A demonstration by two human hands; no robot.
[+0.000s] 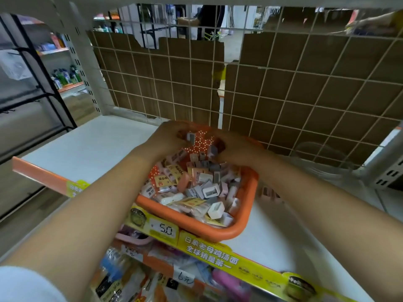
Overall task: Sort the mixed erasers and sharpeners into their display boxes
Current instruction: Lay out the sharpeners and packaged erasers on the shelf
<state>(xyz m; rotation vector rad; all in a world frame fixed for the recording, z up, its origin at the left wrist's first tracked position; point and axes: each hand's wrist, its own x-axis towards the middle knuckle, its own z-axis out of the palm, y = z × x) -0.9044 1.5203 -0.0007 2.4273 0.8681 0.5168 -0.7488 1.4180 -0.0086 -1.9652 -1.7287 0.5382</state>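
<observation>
An orange basket [196, 225] full of mixed erasers and sharpeners [196, 188] stands on the white shelf [87, 149], near its front edge. Both hands are over the far part of the basket. The left hand [168, 136] pinches a grey sharpener [191, 137]. The right hand [235, 149] curls its fingers around another grey piece [212, 151]. A wire grid [283, 83] with cardboard stands behind.

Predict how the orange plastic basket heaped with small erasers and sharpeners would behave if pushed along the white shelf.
The orange plastic basket sits flat and low, so it would probably slide rather than tip. The white shelf looks smooth, so little resistance seems likely. Its heaped small erasers and sharpeners lie loose and might shift or spill.
</observation>
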